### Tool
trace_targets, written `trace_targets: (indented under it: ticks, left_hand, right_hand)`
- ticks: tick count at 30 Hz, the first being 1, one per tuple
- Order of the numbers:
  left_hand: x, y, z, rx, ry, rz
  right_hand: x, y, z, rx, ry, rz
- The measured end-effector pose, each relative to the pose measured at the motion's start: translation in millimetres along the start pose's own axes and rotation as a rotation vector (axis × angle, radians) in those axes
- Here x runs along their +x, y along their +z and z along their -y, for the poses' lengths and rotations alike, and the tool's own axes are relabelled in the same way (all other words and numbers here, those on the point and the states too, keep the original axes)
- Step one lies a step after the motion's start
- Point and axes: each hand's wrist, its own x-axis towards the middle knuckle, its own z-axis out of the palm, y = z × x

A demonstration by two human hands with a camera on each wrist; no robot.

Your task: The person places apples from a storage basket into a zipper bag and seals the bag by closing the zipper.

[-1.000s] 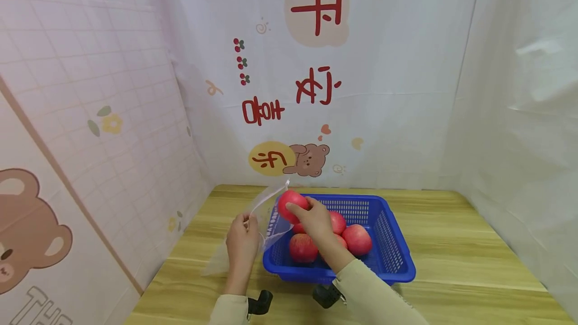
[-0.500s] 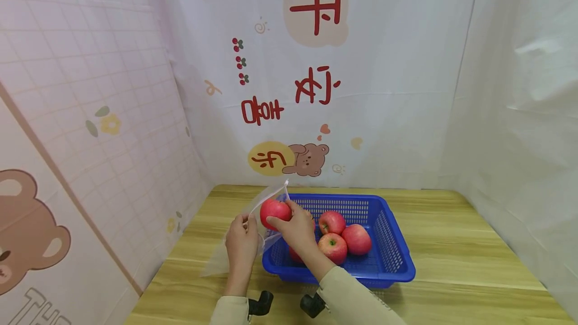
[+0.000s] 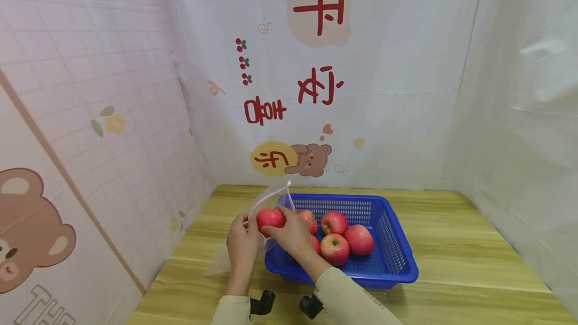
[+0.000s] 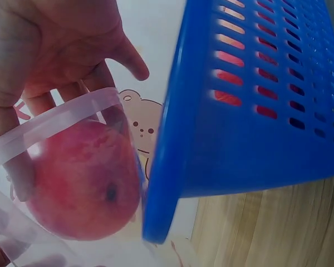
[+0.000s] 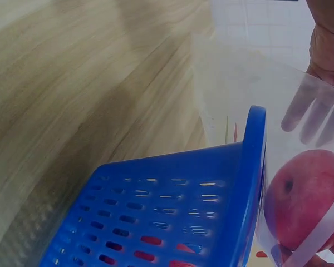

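Right hand [image 3: 293, 232], fingers curled round a round red apple [image 3: 270, 218], is pushing it into the mouth of the clear plastic bag [image 3: 266, 202] that the left hand [image 3: 242, 245] pinches open, lower middle of frame. Looks like the first apple bagged; four more sit in the blue plastic basket [image 3: 397, 260].

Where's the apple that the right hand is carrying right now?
In the head view, the apple sits at the clear bag's mouth, just left of the blue basket.
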Motion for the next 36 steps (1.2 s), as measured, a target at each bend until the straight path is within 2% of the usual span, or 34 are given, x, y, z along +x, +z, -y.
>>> trace_targets:
  ticks: [5,12,19,25,31,36]
  left_hand:
    - [-0.6,-0.7,-0.8,0.004,0.003,-0.012]
    - [-1.2,-0.9,-0.7,0.019,0.017,-0.036]
    - [-0.6,-2.2,-4.0,0.040,0.024,-0.056]
    - [0.3,-4.1,-6.8,0.041,0.055,-0.096]
    - [2.3,-6.5,-8.1,0.050,0.070,-0.124]
    - [2.4,-7.7,-8.1,0.057,0.055,-0.132]
  right_hand:
    - [-0.5,0.5,0.2,0.005,0.011,0.032]
    - [-0.1,1.3,-0.4,0.009,-0.038,0.066]
    - [0.0,1.5,1.0,0.055,-0.042,0.108]
    - [0.0,0.4,3.0,0.088,-0.043,0.137]
    - [0.6,-1.3,1.9,0.119,-0.082,0.130]
    - [2.7,-6.5,-0.1,0.169,-0.125,0.072]
